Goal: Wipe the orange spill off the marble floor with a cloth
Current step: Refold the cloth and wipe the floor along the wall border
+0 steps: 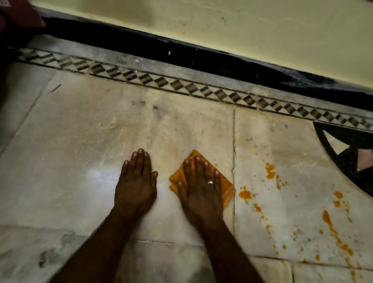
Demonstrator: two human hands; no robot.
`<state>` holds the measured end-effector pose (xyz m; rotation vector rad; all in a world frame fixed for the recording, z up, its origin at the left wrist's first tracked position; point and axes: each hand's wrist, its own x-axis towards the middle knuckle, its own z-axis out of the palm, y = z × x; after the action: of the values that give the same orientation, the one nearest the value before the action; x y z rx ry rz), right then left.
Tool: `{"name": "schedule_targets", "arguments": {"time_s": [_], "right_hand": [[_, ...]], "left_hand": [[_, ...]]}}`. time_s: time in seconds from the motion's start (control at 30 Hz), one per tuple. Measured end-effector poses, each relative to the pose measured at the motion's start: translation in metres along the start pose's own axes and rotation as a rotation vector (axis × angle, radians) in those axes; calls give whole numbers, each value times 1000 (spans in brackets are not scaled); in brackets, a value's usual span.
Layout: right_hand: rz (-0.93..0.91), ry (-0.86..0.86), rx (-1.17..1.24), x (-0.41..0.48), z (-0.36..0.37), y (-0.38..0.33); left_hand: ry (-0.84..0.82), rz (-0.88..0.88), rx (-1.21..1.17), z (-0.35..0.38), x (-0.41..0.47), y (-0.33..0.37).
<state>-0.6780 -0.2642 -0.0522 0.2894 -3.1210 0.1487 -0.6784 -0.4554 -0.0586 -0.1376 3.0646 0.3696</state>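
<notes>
Under the right hand [201, 187], fingers lying straight and slightly spread rather than curled, the cloth [228, 190] is being pressed flat to the floor [67, 153]; nothing is pinching it, and the open palm is likely there to put even weight on the fabric so it slides as a pad. A ring [210, 182] is showing on one finger. Folded into a small orange pad, the cloth is sitting turned like a diamond, one corner pointing toward the patterned border [163, 83], another toward the spill [245, 194]; its long axis seems to be running from that far corner to the near right one, though the hand is hiding most of it. It is lying just left of the slab joint [234, 145], while the orange blobs and streaks are lying across that joint, not yet wiped. Beside it, the left hand [137, 182] is resting flat and empty on bare marble, probably bracing the person's weight.
</notes>
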Motion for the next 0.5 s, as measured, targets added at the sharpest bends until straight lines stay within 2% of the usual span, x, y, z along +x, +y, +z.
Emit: {"name": "schedule_targets", "arguments": {"time_s": [0.13,0.2,0.33,0.43,0.5], "right_hand": [[219,61,-32,-42,-8,19],[244,86,-22,-75,-4,3],[100,100,25,-68,9,-33],[-124,144,4,-10,12,-42],[-144,147,14,41,12,-38]], "left_hand": [[18,58,-4,2,15,3],[48,66,5,3,12,2],[46,52,-37,2,9,2],[47,0,-75,0,11,-3],[43,-30,-82,0,12,-3]]}}
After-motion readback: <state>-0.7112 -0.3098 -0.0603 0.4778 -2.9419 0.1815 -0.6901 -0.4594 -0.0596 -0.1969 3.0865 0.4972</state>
